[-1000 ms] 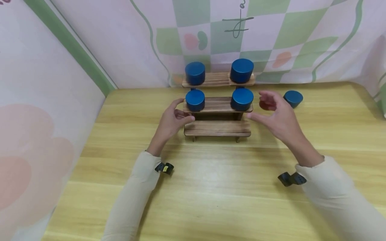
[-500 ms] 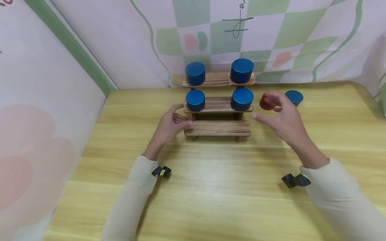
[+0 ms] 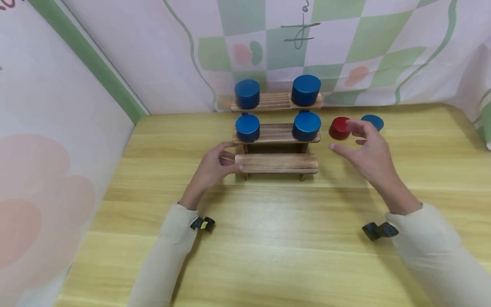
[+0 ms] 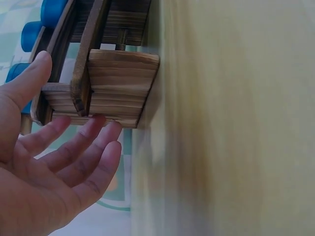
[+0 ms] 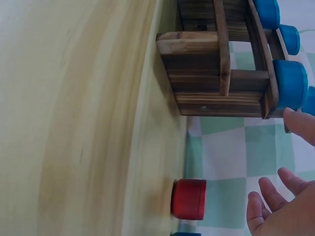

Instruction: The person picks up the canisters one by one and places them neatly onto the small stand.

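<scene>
A three-step wooden display stand [image 3: 276,163] stands near the back of the table. Several round blue tins are on it, one at each end of the top step [image 3: 247,94] and of the middle step [image 3: 306,126]; its lowest step bears none. My left hand [image 3: 212,165] is at the stand's left end, thumb and fingers loosely spread about the lowest step; whether they touch it, I cannot tell. To the right of the stand, a round red tin [image 3: 339,128] sits on the table. My right hand [image 3: 372,155] hovers beside it, fingers loosely bent, holding nothing.
Another blue tin [image 3: 374,121] sits behind the right hand, partly hidden by it. A patterned cloth [image 3: 285,47] hangs behind the stand at the table's back edge. The wooden tabletop [image 3: 276,238] stretches toward me.
My right hand has drawn back to the right, bringing the red tin into full view. My left hand has slid from the middle step toward the lowest step. The blue tins stay in place.
</scene>
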Tool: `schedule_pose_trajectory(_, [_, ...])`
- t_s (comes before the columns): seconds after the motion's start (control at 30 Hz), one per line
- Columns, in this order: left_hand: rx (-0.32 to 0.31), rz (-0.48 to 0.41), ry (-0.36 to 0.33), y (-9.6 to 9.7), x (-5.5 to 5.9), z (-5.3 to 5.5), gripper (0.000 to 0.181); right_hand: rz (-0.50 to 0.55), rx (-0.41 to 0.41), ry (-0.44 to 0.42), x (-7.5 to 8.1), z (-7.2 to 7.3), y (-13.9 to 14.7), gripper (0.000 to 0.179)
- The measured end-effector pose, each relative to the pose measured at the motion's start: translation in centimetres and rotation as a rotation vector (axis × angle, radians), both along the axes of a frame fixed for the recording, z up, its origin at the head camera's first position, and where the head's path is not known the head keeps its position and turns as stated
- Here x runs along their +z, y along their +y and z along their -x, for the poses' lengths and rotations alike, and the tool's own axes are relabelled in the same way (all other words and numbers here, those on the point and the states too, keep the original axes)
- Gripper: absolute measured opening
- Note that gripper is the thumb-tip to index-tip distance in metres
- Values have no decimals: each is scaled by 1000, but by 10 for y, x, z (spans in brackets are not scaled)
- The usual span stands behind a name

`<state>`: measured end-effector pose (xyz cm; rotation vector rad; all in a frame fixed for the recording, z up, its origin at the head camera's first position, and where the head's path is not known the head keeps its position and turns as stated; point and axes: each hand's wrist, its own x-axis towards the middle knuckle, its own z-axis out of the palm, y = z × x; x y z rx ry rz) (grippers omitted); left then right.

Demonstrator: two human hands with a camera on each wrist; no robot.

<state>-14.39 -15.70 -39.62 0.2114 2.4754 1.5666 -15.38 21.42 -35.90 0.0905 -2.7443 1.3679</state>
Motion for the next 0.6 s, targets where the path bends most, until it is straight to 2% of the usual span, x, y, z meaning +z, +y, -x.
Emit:
schedule_pose_trajectory(0.17, [-28, 6, 17, -1, -4, 0, 65, -5, -31, -7, -4, 2, 6, 72])
schedule_pose_trajectory(0.6, [-44, 77, 31, 3, -10, 0, 57, -16, -92, -9, -15, 13, 26, 71])
